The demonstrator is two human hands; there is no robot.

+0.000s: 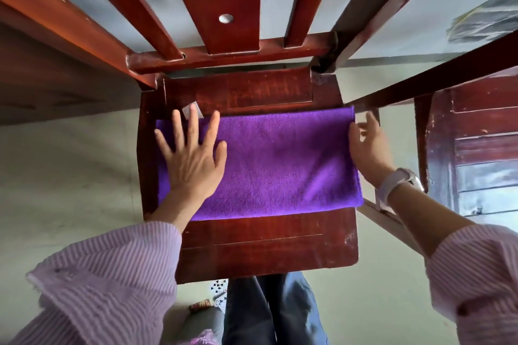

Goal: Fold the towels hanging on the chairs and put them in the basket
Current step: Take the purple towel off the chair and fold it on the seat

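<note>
We look straight down on a purple towel (269, 162) lying folded into a flat rectangle across the seat of a red-brown wooden chair (266, 246). The left hand (193, 159) lies flat on the towel's left end, fingers straight and spread apart. At the right edge, the right hand (370, 145), a pale watch (398, 185) on its wrist, touches the cloth; we cannot tell whether its blurred fingers pinch it.
</note>
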